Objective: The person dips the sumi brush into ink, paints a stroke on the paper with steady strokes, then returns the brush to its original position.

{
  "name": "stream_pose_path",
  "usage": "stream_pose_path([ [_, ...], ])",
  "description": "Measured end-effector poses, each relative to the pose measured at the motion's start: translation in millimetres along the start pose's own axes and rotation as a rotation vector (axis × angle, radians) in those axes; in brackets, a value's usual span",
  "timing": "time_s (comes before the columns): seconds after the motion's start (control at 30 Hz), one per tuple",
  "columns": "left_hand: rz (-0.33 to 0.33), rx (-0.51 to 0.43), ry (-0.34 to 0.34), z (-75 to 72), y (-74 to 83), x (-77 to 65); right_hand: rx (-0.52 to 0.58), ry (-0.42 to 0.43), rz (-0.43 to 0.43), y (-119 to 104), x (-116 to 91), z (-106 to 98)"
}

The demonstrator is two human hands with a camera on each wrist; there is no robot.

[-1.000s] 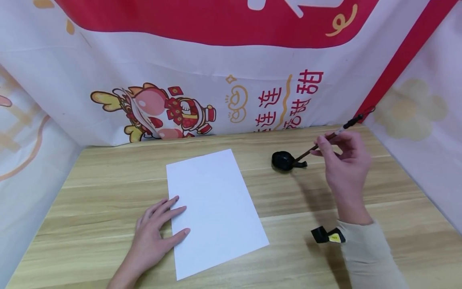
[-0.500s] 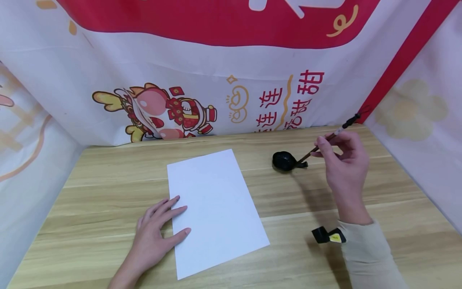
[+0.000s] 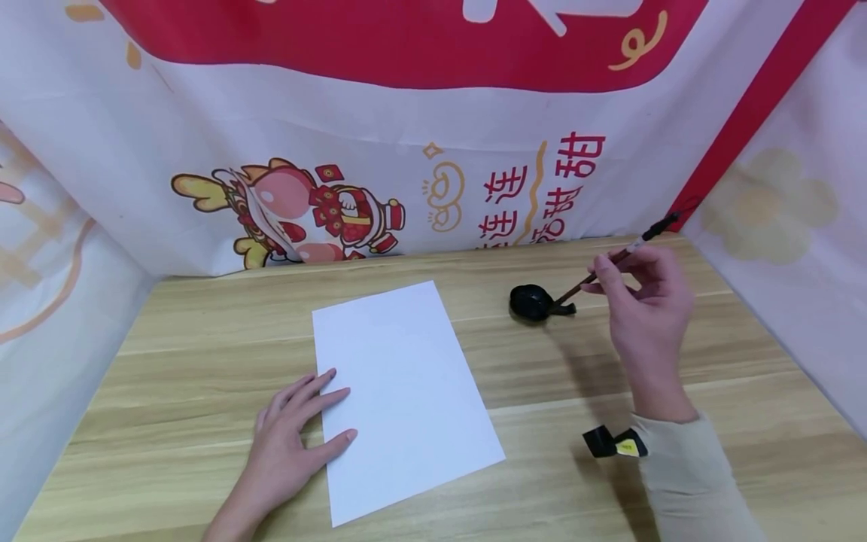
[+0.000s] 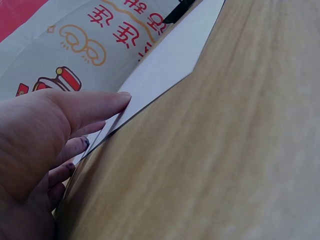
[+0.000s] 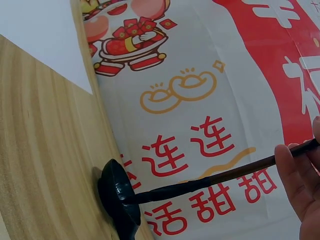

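Observation:
My right hand [image 3: 649, 320] pinches the brown handle of a writing brush [image 3: 585, 284], which slants down to the left. In the right wrist view, the brush's dark tip [image 5: 134, 198] reaches into a small black ink dish [image 5: 114, 187] with a short stem-like handle. A white sheet of paper [image 3: 409, 399] lies in the middle of the table. Spread along its left edge, the fingers of my left hand [image 3: 287, 444] rest on the paper, and the left wrist view shows the thumb [image 4: 107, 105] flat on it. Dark smudges mark some left fingertips.
The wood-grain table [image 3: 203, 346] ends at the back against a white and red printed cloth [image 3: 379, 113]. More cloth hangs on the left and right sides. A black piece with a yellow label [image 3: 615, 442] sticks out from the right sleeve [image 3: 691, 474].
Almost nothing differs. The brush shifts very slightly in my right hand at the ink dish, while my left hand and the paper stay in place.

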State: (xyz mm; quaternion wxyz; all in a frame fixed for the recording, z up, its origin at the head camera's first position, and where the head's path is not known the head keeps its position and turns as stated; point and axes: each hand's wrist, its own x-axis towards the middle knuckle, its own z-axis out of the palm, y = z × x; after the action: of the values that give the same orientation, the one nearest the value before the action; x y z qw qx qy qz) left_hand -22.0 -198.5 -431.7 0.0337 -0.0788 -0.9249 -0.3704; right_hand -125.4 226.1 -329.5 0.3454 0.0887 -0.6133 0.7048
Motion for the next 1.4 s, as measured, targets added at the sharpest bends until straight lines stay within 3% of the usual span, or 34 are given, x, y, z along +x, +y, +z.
stream_pose_path([
  [0.4, 0.001, 0.002, 0.016, -1.4, -1.4, -4.2, -0.081, 0.007, 0.076, 0, 2, 0],
  [0.63, -0.003, 0.006, 0.02, -2.4, -2.7, -5.2, 0.009, 0.056, 0.074, -4, 4, 2],
  [1.1, 0.033, 0.008, 0.037, -0.2, -1.1, -0.3, 0.028, 0.032, 0.099, -13, -3, 9],
  [1.4, 0.013, 0.015, 0.022, -0.6, -0.9, 0.8, 0.148, 0.035, 0.084, -14, -8, 21],
])
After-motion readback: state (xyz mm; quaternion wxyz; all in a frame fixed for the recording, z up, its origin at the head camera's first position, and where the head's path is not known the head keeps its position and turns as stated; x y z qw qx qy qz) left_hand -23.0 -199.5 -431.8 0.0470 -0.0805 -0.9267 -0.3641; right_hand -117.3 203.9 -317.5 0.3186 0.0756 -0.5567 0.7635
